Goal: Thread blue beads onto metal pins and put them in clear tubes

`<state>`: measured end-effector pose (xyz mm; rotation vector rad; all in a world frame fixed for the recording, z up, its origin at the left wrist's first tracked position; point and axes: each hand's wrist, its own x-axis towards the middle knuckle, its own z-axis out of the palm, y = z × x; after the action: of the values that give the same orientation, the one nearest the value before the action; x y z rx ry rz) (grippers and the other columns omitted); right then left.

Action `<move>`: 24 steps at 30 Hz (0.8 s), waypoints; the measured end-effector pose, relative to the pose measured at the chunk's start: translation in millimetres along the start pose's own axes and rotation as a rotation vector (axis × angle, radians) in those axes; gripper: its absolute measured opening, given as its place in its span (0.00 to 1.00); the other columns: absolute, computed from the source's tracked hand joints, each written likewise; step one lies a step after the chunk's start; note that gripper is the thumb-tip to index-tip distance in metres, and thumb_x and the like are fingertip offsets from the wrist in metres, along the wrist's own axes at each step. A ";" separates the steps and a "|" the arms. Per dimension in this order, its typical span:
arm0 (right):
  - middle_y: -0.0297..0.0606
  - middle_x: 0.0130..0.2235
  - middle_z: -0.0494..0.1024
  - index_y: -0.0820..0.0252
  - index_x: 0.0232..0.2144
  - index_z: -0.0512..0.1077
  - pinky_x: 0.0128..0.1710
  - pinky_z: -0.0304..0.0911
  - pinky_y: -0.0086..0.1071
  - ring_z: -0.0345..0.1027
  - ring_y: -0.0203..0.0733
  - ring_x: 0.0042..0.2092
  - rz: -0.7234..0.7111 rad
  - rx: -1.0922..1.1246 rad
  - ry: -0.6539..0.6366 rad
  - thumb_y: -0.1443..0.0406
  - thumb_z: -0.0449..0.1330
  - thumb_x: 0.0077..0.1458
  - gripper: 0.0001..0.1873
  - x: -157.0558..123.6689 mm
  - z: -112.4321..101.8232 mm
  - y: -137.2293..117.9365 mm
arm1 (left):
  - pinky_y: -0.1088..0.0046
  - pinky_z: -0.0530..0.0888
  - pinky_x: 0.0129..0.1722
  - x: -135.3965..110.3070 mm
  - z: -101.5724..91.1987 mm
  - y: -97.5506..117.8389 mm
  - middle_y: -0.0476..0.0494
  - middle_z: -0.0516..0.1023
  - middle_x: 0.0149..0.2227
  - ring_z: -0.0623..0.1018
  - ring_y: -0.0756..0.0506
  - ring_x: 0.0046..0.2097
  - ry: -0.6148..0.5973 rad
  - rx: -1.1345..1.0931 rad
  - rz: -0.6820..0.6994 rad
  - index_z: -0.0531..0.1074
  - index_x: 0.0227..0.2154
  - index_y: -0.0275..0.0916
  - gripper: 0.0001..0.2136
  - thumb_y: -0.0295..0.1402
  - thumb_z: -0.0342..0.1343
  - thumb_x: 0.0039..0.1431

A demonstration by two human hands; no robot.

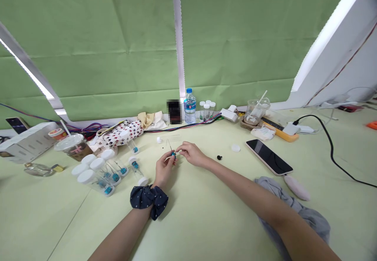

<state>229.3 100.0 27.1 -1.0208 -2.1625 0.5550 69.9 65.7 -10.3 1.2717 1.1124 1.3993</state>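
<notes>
My left hand (163, 168) and my right hand (190, 153) meet over the middle of the pale green table (206, 214). Both are closed in a pinch on a small blue part with a thin dark needle (171, 151) sticking up from it. A dark scrunchie (149, 200) sits on my left wrist. To the left lie several clear vials with white caps (100, 172), each holding a similar blue needle part. A loose clear vial (169, 138) lies just beyond my hands.
A phone (268, 157) lies to the right, with a grey cloth (297, 210), a white cap (235, 148) and a small black bit (219, 157). A water bottle (189, 107), a drink cup (72, 145), a patterned pouch (122, 132) and a black cable (331, 147) line the back.
</notes>
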 end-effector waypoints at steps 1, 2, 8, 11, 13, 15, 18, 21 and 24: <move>0.33 0.30 0.66 0.57 0.37 0.74 0.32 0.53 0.26 0.59 0.31 0.29 -0.001 0.000 0.000 0.75 0.53 0.54 0.13 0.0 0.0 0.5 | 0.73 0.69 0.31 -0.6 -0.2 0.5 0.41 0.75 0.33 0.72 0.49 0.30 -0.004 0.010 -0.003 0.70 0.42 0.33 0.18 0.39 0.57 0.50; 0.33 0.31 0.67 0.57 0.37 0.74 0.32 0.53 0.26 0.59 0.31 0.29 -0.004 0.000 -0.001 0.75 0.53 0.53 0.13 -0.1 0.1 0.8 | 0.73 0.69 0.31 -1.1 -0.3 1.1 0.42 0.75 0.30 0.72 0.50 0.30 -0.008 0.017 -0.006 0.71 0.41 0.33 0.17 0.39 0.58 0.50; 0.33 0.30 0.67 0.57 0.37 0.74 0.32 0.53 0.26 0.60 0.31 0.29 -0.030 0.006 -0.012 0.75 0.53 0.53 0.13 -1.0 0.3 -2.0 | 0.75 0.69 0.27 -2.4 -0.4 4.7 0.45 0.73 0.31 0.73 0.51 0.27 0.024 -0.018 -0.017 0.70 0.34 0.36 0.15 0.39 0.62 0.44; 0.33 0.30 0.66 0.58 0.37 0.74 0.32 0.53 0.26 0.60 0.31 0.30 -0.040 0.008 -0.020 0.75 0.53 0.53 0.13 -1.3 0.2 -3.9 | 0.75 0.68 0.27 -2.8 0.1 5.0 0.49 0.73 0.29 0.73 0.52 0.26 0.036 -0.059 -0.025 0.68 0.31 0.37 0.14 0.37 0.63 0.43; 0.33 0.30 0.66 0.58 0.37 0.74 0.33 0.54 0.26 0.61 0.32 0.30 -0.046 0.009 -0.026 0.75 0.53 0.53 0.13 -1.5 0.4 -4.8 | 0.75 0.69 0.27 -2.9 0.4 4.6 0.49 0.73 0.28 0.74 0.52 0.26 0.033 -0.086 -0.016 0.66 0.30 0.37 0.14 0.36 0.64 0.43; 0.33 0.31 0.66 0.58 0.37 0.74 0.33 0.53 0.26 0.61 0.32 0.31 -0.046 0.008 -0.032 0.75 0.53 0.53 0.13 -1.7 0.7 -5.5 | 0.73 0.71 0.28 -2.8 0.6 3.9 0.48 0.74 0.29 0.75 0.50 0.27 0.028 -0.107 -0.007 0.66 0.31 0.37 0.15 0.36 0.64 0.42; 0.33 0.31 0.67 0.57 0.37 0.74 0.33 0.54 0.27 0.61 0.32 0.31 -0.037 0.004 -0.031 0.75 0.53 0.53 0.13 -1.6 0.6 -5.7 | 0.68 0.73 0.34 -1.9 0.8 2.2 0.44 0.76 0.32 0.77 0.47 0.32 0.021 -0.138 -0.018 0.66 0.32 0.36 0.16 0.35 0.64 0.42; 0.33 0.31 0.67 0.56 0.38 0.74 0.34 0.54 0.27 0.61 0.33 0.31 -0.024 -0.003 -0.015 0.74 0.54 0.53 0.13 -1.4 -0.3 -5.3 | 0.63 0.73 0.42 -0.9 1.0 -0.1 0.41 0.77 0.36 0.78 0.45 0.36 0.013 -0.150 -0.023 0.67 0.34 0.35 0.16 0.36 0.64 0.43; 0.34 0.31 0.67 0.56 0.38 0.74 0.34 0.54 0.27 0.61 0.33 0.31 -0.016 -0.017 -0.001 0.74 0.53 0.54 0.13 -1.2 -1.0 -4.8 | 0.59 0.71 0.46 -0.7 0.8 -2.5 0.40 0.77 0.38 0.78 0.44 0.37 0.011 -0.135 -0.004 0.68 0.35 0.35 0.16 0.37 0.62 0.45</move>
<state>228.2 96.2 30.3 -1.0117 -2.1784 0.5303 70.9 65.5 -12.9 1.1658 1.0098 1.4550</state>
